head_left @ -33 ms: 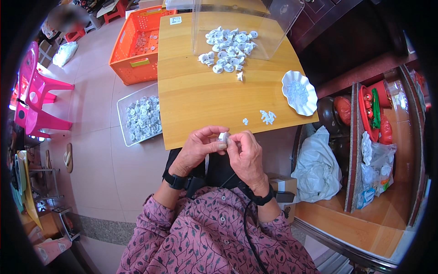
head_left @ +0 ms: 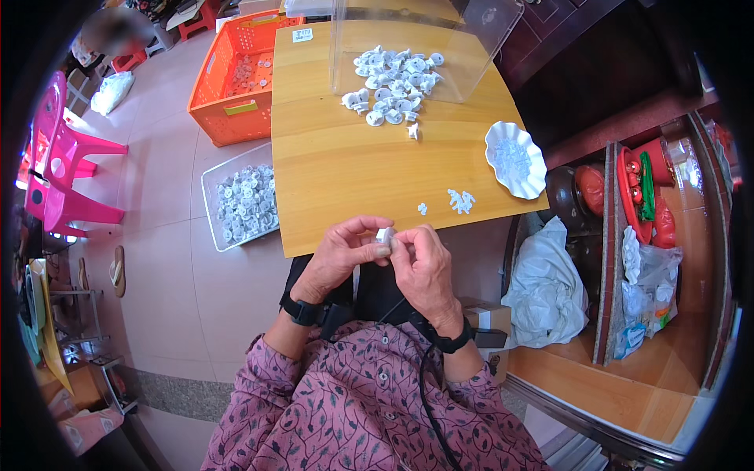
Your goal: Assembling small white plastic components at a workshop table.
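Observation:
Just off the table's near edge, my left hand [head_left: 343,250] pinches a small white plastic part [head_left: 384,235] between thumb and fingers. My right hand [head_left: 424,263] meets it from the right, thumb and forefinger pressed together against the part's side; whether a smaller piece sits between those fingertips is hidden. On the wooden table [head_left: 338,169] beyond lies a pile of similar white plastic parts [head_left: 393,82], with one single part [head_left: 413,131] apart from it. Nearer my hands are a few tiny white pieces [head_left: 422,209] and a small heap of tiny white pieces [head_left: 462,202].
A scalloped white dish [head_left: 536,182] of small clear pieces stands at the table's right edge. Left of the table are an orange crate [head_left: 228,114] and a clear bin [head_left: 212,206] of white parts. A clear plastic box [head_left: 463,67] stands behind the pile. Shelving [head_left: 609,259] flanks the right.

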Available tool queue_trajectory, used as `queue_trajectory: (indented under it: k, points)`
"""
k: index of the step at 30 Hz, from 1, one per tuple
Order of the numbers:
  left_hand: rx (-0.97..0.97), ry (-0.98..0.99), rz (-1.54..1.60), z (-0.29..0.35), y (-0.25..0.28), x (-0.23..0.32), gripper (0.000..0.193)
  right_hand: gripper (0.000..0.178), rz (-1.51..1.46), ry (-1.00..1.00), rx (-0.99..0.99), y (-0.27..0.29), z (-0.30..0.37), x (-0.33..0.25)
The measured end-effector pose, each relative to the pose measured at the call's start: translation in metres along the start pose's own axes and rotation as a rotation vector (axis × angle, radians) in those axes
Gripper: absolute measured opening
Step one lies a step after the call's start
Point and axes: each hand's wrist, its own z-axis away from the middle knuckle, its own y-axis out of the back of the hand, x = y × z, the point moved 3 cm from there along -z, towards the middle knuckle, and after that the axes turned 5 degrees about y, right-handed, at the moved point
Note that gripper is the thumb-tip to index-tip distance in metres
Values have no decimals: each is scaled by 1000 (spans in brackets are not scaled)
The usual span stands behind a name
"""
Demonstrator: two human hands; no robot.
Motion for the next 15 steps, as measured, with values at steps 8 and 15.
queue_trajectory:
  k: [8, 15]
  points:
    - [5, -13, -37, 0, 4, -3, 36, 13, 38, -2, -38, 0, 1, 0]
    - [23, -19, -85, 2, 2, -1, 36, 12, 65, 8, -47, -1, 1, 1]
